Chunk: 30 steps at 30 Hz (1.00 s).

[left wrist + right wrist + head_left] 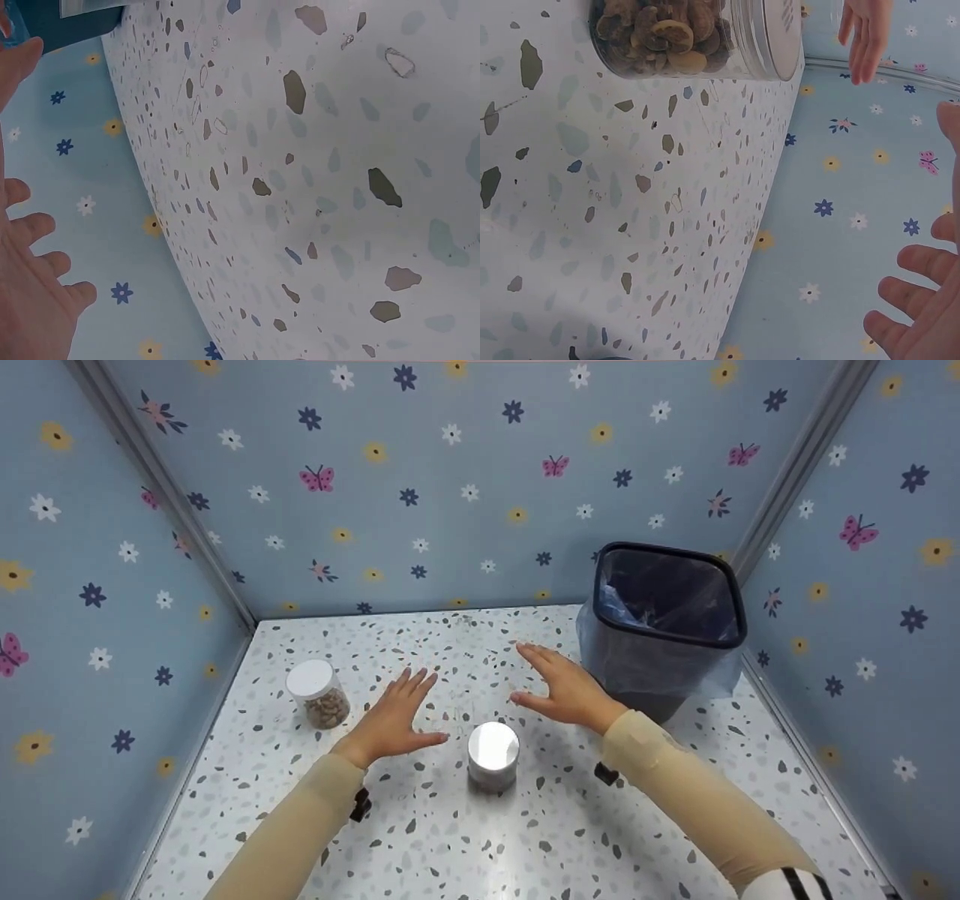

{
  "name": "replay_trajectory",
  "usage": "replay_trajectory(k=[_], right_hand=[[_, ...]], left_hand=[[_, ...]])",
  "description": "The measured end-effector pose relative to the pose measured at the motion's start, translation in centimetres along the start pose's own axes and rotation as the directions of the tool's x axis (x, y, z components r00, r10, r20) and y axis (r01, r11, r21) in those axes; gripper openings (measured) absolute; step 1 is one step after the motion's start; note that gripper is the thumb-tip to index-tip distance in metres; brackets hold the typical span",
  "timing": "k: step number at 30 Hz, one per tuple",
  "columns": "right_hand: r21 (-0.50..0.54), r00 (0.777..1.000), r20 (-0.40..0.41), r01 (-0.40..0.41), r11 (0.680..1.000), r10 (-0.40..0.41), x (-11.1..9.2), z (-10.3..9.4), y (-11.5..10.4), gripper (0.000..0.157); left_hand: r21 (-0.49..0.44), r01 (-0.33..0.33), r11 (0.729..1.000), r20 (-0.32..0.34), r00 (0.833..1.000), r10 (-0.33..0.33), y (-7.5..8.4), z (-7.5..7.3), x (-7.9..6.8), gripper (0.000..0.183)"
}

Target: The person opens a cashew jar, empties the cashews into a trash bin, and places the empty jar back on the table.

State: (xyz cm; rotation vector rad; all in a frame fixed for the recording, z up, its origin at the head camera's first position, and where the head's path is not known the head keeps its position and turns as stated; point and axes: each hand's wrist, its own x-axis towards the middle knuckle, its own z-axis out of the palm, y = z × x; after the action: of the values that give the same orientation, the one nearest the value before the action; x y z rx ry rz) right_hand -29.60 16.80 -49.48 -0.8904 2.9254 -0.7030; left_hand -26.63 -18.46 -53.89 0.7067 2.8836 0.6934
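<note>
- Around you stand smooth, pale-blue walls printed with flowers and pink butterflies, their corners edged by grey metal strips; below them lies a white tabletop, speckled terrazzo-style with angular grey, brown and greenish chips.
- At the far left, near your left hand but apart from it, a clear, cylindrical container stands under a flat, round white lid, with rounded tan-brown pieces showing through its wall.
- Your left hand is above the tabletop, fingers extended and thumb spread wide to the side, holding nothing. A stretchy-looking beige sleeve covers the forearm, with a small black block at the wrist.
- Between your hands, untouched by either, the nearer jar stands upright; its round lid catches a bright glare. The right wrist view shows its glossy, see-through wall and wrinkled, dark-brown pieces inside.
- Your right hand is likewise spread, fingers long and thumb well apart, with nothing in its grasp. Its beige sleeve is creased at the wrist and meets a black-and-white striped cuff.
- At the right, beyond that hand, stands a dark, rounded-rectangular bin with a black rim; a thin, translucent bluish liner drapes in crinkles over its outside.
</note>
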Motion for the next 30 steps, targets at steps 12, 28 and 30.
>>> replay_trajectory(k=[12,28,30], right_hand=[[0.000,0.999,0.039,-0.007,1.000,0.007,-0.1,0.5,0.0,0.091],[0.096,0.997,0.074,-0.010,0.995,0.003,-0.5,0.6,-0.4,0.089],[0.104,0.997,0.082,-0.013,0.994,0.005,-0.6,0.7,-0.4,0.088]], left_hand=[[-0.038,-0.019,0.999,0.048,0.999,0.021,-0.4,1.4,-0.3,0.112],[-0.152,0.002,0.988,0.052,0.999,0.006,-0.1,3.1,-1.0,0.105],[-0.159,0.002,0.987,0.050,0.999,0.006,0.0,3.3,-1.1,0.104]])
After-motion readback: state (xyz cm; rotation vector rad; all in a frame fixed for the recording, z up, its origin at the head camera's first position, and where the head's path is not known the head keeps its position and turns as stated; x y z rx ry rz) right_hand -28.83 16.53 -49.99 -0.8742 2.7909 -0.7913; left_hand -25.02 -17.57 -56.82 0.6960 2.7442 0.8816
